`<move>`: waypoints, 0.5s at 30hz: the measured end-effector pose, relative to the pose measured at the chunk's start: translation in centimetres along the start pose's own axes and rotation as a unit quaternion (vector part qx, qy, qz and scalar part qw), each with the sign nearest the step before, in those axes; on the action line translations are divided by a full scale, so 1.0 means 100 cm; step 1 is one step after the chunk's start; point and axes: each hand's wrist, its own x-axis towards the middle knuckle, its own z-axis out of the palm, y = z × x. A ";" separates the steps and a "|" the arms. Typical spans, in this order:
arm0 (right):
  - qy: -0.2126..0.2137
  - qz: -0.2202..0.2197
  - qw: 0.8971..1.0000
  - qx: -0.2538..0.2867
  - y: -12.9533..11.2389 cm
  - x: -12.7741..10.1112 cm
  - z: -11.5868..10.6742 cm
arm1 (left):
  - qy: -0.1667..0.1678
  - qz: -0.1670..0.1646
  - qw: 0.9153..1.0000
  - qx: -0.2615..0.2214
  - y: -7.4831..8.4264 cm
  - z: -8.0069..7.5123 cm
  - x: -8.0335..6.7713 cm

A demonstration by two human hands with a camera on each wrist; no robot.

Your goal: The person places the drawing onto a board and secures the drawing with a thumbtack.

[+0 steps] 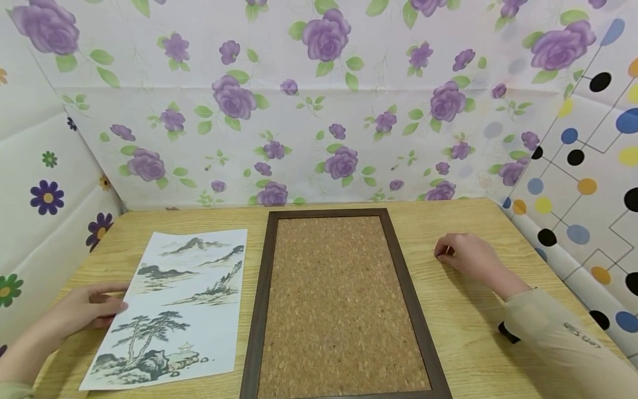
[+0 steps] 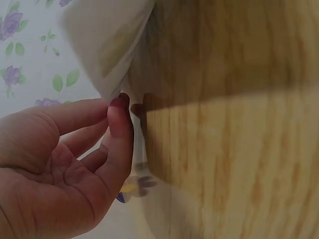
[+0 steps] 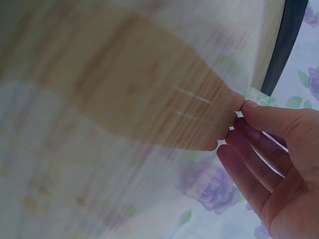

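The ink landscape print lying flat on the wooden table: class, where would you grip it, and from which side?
Probably its left long edge, from the left. The ink landscape print lies flat, so only an edge can be lifted; the left hand already touches there, and the cork board crowds the right.

Looks to me like a little makeshift craft booth, not a real room in a house. I'm looking at a light wood table [image 1: 463, 332] boxed in on three sides by sheets of patterned covering: purple roses on the back wall [image 1: 319, 105], cartoon flowers on the left panel [image 1: 45, 183], coloured dots and lines on the right panel [image 1: 593, 166]. The sheets show creases and fold lines, so they seem hung or taped up. On the table there's a cork board [image 1: 339, 305] in a dark frame and an ink landscape print [image 1: 179, 310], very hobby-corner.
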 end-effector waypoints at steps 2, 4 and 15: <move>0.000 0.000 1.000 0.000 0.000 0.000 0.000 | -0.002 0.004 1.000 -0.004 0.000 -0.001 0.000; 0.000 0.001 1.000 -0.002 0.001 0.000 0.001 | -0.004 0.007 1.000 -0.012 0.000 -0.001 -0.001; -0.002 0.004 1.000 0.001 0.002 0.001 0.001 | -0.023 0.028 0.997 -0.072 -0.009 -0.008 0.005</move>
